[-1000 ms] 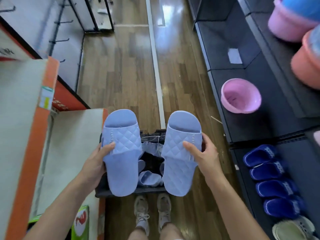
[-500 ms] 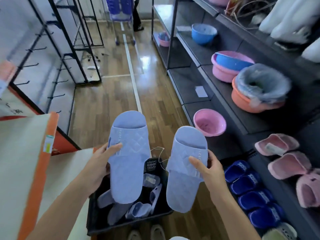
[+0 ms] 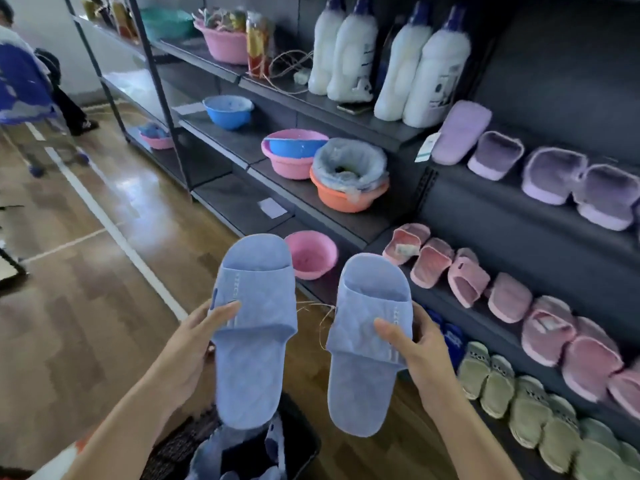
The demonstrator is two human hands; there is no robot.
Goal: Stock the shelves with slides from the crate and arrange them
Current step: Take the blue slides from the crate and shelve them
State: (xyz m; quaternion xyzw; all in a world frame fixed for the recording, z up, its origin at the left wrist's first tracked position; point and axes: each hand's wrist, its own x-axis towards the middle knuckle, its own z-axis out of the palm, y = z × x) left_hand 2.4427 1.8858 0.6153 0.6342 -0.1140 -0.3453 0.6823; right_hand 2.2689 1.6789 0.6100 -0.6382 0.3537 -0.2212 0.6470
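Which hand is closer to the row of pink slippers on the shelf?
Right. The right hand, gripping one blue slide, sits just left of the pink slippers; the left hand, gripping the other slide, is farther left, beyond both slides.

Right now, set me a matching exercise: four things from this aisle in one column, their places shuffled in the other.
1. light blue slides
2. white bottles
3. purple slippers
4. green slides

a. row below the pink slippers
b. left hand and right hand
c. shelf above the orange basin
d. shelf above the pink slippers

Pairs: 1-b, 2-c, 3-d, 4-a.
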